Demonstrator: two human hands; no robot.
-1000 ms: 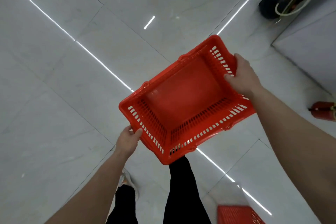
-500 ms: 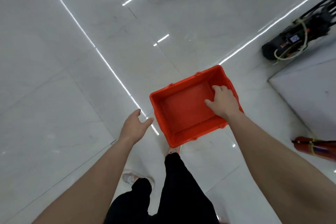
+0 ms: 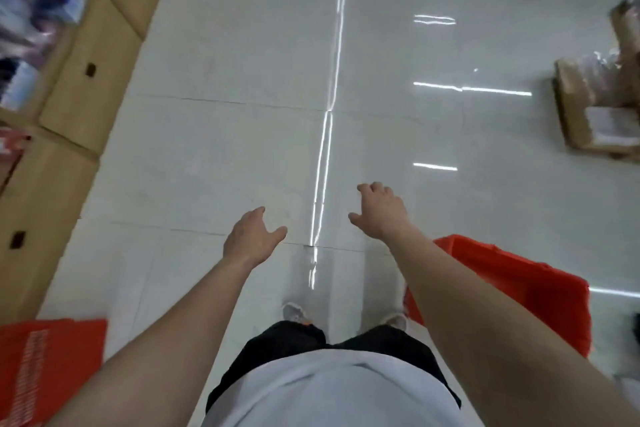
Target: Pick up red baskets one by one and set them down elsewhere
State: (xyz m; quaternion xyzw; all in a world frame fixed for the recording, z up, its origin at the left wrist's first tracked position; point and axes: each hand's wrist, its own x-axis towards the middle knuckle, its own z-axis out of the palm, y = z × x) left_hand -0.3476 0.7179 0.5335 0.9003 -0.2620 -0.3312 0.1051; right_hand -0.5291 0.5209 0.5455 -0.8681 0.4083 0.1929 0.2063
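Note:
My left hand (image 3: pixel 251 236) and my right hand (image 3: pixel 379 210) both reach out in front of me over the pale tiled floor (image 3: pixel 242 62), fingers loose and holding nothing. A red plastic basket (image 3: pixel 512 284) stands on the floor at my right, partly hidden behind my right forearm. My right hand is up and to the left of it, apart from it. My left hand is nearest to bare floor.
Cardboard boxes (image 3: pixel 79 80) line the left side, with blurred packaged goods above them. A second red basket (image 3: pixel 45 364) sits at the lower left. A brown carton with wrapped packages (image 3: pixel 595 107) lies at the right. My shoes (image 3: pixel 294 312) stand on the tiles.
My right hand has let go of the red basket, which now stands on the floor at my right. The view has swung round to face an aisle with cardboard boxes.

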